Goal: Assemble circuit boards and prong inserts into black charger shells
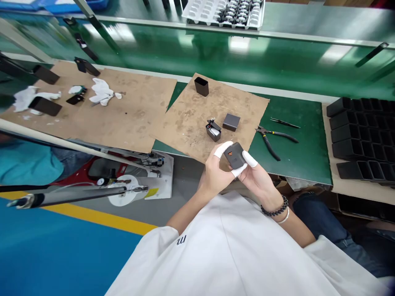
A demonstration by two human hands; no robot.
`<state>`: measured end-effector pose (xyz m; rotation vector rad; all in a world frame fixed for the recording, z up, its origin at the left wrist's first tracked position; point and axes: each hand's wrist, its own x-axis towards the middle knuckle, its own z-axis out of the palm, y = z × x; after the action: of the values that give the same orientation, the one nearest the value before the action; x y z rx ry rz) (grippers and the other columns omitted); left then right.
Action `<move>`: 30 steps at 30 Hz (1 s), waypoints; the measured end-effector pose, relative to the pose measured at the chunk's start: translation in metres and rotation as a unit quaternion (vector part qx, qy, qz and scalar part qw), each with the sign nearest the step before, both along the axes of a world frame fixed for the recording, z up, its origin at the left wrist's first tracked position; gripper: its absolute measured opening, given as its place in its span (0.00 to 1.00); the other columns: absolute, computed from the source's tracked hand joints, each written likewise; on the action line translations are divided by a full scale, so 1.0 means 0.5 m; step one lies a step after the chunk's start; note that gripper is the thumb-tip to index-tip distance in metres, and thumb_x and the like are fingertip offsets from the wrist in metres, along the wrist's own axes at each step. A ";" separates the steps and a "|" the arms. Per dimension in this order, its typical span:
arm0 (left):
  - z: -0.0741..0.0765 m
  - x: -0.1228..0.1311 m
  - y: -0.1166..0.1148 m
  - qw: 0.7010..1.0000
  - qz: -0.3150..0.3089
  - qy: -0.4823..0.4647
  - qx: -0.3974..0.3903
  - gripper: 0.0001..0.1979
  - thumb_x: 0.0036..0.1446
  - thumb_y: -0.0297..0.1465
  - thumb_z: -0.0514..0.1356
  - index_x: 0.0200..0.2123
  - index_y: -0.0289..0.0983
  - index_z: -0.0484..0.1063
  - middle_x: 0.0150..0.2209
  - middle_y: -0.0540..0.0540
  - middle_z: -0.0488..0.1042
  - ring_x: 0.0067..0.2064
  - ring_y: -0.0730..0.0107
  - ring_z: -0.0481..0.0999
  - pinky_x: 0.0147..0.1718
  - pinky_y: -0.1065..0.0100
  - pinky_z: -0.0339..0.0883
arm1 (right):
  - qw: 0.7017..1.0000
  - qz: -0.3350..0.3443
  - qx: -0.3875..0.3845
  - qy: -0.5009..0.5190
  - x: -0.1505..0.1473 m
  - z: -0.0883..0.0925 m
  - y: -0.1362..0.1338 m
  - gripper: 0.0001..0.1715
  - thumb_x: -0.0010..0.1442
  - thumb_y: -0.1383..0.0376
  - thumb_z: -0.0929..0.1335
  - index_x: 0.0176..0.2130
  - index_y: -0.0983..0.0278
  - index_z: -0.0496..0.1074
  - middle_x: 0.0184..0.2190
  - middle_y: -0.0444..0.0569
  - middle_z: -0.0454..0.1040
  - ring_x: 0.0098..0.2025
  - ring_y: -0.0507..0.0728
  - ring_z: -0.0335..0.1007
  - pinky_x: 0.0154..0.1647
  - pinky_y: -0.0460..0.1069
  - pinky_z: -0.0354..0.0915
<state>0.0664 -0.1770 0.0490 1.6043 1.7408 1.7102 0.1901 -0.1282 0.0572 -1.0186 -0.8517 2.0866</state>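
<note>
Between my hands, just over the cardboard's near edge, is a small black plastic case with an orange striped mark on one face. My left hand pinches it from the left, with white finger cots on the fingertips. My right hand, also wearing white cots, grips its right side. Beyond my hands an opened black case stands with white and metal parts showing at its top. Beside it lies a dark rectangular case. Farther back stands a hollow black housing.
Black-handled pliers and tweezers lie on the green mat to the right. Rows of black housings stand at far right. White gloves lie on the left cardboard. A parts tray sits on the shelf.
</note>
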 end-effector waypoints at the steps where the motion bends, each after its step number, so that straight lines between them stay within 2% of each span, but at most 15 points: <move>1: 0.014 0.000 0.003 1.000 -0.002 -0.003 0.008 0.30 0.50 0.37 0.74 0.55 0.38 0.71 0.51 0.41 0.79 0.52 0.59 0.81 0.55 0.58 0.76 | 0.999 0.022 -0.028 0.022 0.003 0.010 -0.003 0.22 0.56 0.47 0.75 0.42 0.58 0.74 0.38 0.46 0.84 0.35 0.57 0.81 0.37 0.52 0.81; 3: 0.042 -0.001 0.004 1.000 -0.004 -0.006 0.008 0.29 0.48 0.37 0.75 0.52 0.38 0.73 0.48 0.43 0.80 0.49 0.61 0.81 0.51 0.60 0.76 | 0.996 0.047 -0.056 0.050 0.011 0.028 -0.005 0.23 0.56 0.46 0.75 0.43 0.59 0.76 0.38 0.48 0.85 0.33 0.58 0.82 0.35 0.52 0.81; 7: 0.079 0.001 -0.004 1.000 -0.005 -0.010 0.005 0.28 0.46 0.38 0.75 0.49 0.38 0.73 0.45 0.46 0.80 0.46 0.63 0.81 0.48 0.62 0.77 | 0.995 0.044 -0.055 0.064 0.025 0.059 -0.009 0.20 0.56 0.48 0.75 0.41 0.58 0.78 0.39 0.47 0.86 0.33 0.56 0.82 0.34 0.50 0.81; 12: 0.101 0.004 -0.013 0.997 -0.024 -0.077 -0.014 0.29 0.45 0.39 0.76 0.49 0.38 0.74 0.47 0.45 0.80 0.47 0.62 0.81 0.50 0.61 0.76 | 0.995 0.085 -0.005 0.052 0.036 0.075 -0.019 0.20 0.63 0.46 0.70 0.43 0.58 0.77 0.41 0.48 0.86 0.38 0.57 0.83 0.34 0.49 0.80; 15: 0.100 0.004 -0.016 0.991 -0.042 -0.124 -0.018 0.29 0.46 0.38 0.76 0.50 0.38 0.74 0.49 0.43 0.80 0.51 0.59 0.81 0.53 0.59 0.76 | 0.996 0.075 0.020 0.043 0.037 0.072 -0.020 0.20 0.62 0.45 0.70 0.42 0.57 0.75 0.39 0.45 0.84 0.36 0.56 0.82 0.30 0.48 0.78; 18: 0.084 0.003 -0.019 0.987 -0.065 -0.146 0.003 0.31 0.45 0.37 0.77 0.53 0.39 0.73 0.51 0.43 0.79 0.53 0.58 0.80 0.55 0.59 0.75 | 0.997 0.043 0.059 0.009 0.039 0.068 -0.012 0.18 0.60 0.48 0.72 0.42 0.55 0.72 0.34 0.41 0.81 0.28 0.54 0.77 0.28 0.48 0.76; 21: 0.056 0.000 -0.025 0.983 -0.088 -0.156 0.026 0.33 0.46 0.38 0.77 0.54 0.41 0.72 0.52 0.41 0.79 0.54 0.57 0.81 0.57 0.58 0.74 | 0.982 0.016 0.177 -0.068 0.054 0.062 0.002 0.14 0.59 0.52 0.73 0.40 0.55 0.71 0.30 0.40 0.78 0.23 0.52 0.70 0.25 0.49 0.72; 23: 0.034 -0.005 -0.029 0.976 -0.100 -0.192 0.030 0.34 0.45 0.40 0.77 0.54 0.42 0.71 0.51 0.41 0.79 0.53 0.57 0.81 0.56 0.57 0.75 | 0.941 -0.036 0.303 -0.149 0.069 0.051 0.012 0.10 0.60 0.55 0.73 0.39 0.56 0.73 0.30 0.41 0.77 0.24 0.53 0.71 0.27 0.50 0.71; 25: 0.013 -0.012 -0.029 0.958 -0.121 -0.258 0.020 0.35 0.43 0.42 0.78 0.53 0.42 0.71 0.50 0.41 0.80 0.52 0.57 0.82 0.53 0.58 0.76 | 0.875 -0.093 0.419 -0.223 0.080 0.033 0.020 0.06 0.62 0.58 0.73 0.39 0.56 0.75 0.29 0.43 0.77 0.27 0.55 0.73 0.32 0.51 0.72; 26: 0.002 -0.016 -0.028 0.945 -0.134 -0.297 0.011 0.36 0.41 0.43 0.79 0.52 0.42 0.71 0.49 0.42 0.80 0.50 0.58 0.82 0.50 0.60 0.77 | 0.852 -0.117 0.450 -0.241 0.080 0.023 0.024 0.05 0.62 0.59 0.72 0.39 0.57 0.76 0.28 0.43 0.76 0.28 0.55 0.73 0.34 0.52 0.72; 27: -0.009 -0.018 -0.026 0.930 -0.146 -0.337 -0.001 0.37 0.39 0.44 0.79 0.52 0.42 0.72 0.47 0.43 0.80 0.48 0.59 0.83 0.48 0.62 0.78 | 0.847 -0.133 0.454 -0.242 0.077 0.013 0.027 0.05 0.62 0.59 0.72 0.38 0.57 0.76 0.27 0.43 0.75 0.27 0.55 0.73 0.33 0.52 0.71; 28: -0.019 -0.020 -0.023 0.914 -0.154 -0.376 -0.014 0.38 0.37 0.45 0.80 0.51 0.42 0.72 0.46 0.44 0.80 0.47 0.60 0.83 0.45 0.64 0.78 | 0.863 -0.142 0.429 -0.226 0.070 0.005 0.029 0.06 0.62 0.59 0.73 0.37 0.57 0.75 0.26 0.42 0.74 0.26 0.54 0.72 0.31 0.52 0.71; 30: -0.040 -0.021 -0.016 0.886 -0.152 -0.438 -0.032 0.40 0.35 0.48 0.79 0.50 0.41 0.73 0.44 0.45 0.80 0.45 0.61 0.83 0.43 0.65 0.79 | 0.932 -0.137 0.301 -0.150 0.048 -0.006 0.031 0.10 0.59 0.57 0.75 0.35 0.58 0.73 0.23 0.39 0.70 0.22 0.51 0.67 0.27 0.49 0.69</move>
<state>0.0559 -0.1852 0.0291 0.7751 1.0127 1.7658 0.2140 -0.1125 0.0542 -1.0422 -1.3121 1.3204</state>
